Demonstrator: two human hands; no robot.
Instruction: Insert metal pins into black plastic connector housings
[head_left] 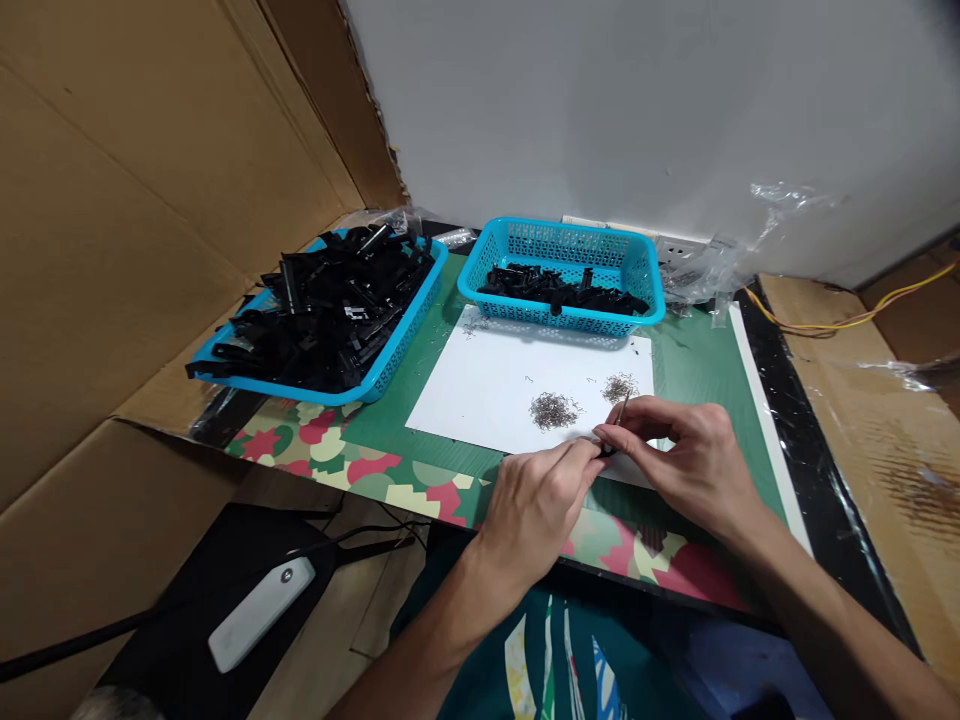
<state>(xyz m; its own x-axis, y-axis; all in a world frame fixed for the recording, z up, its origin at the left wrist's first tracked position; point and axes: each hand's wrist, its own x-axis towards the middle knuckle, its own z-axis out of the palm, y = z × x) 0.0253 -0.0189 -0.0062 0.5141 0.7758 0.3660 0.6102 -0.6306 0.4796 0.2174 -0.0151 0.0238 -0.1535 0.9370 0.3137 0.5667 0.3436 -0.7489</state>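
Note:
My left hand (541,492) is closed, its fingertips pinching a small black plastic part (607,450) that they mostly cover. My right hand (679,455) meets it there, thumb and forefinger closed on a thin metal tool (623,408). The tool's slim end sticks up past the fingers; its exact kind is hard to make out. Both hands are over the near edge of a white sheet (472,385). Just beyond them on the sheet lie a pile of tiny metal pieces (553,411), perhaps springs, and a smaller pile of similar pieces (619,387).
A blue basket (405,345) heaped with black plastic parts (322,310) stands at the left. Behind the sheet, another blue basket (559,318) holds fewer black parts. Clear plastic bags (701,270) lie by the wall socket (679,249). Cardboard (150,150) walls the left side.

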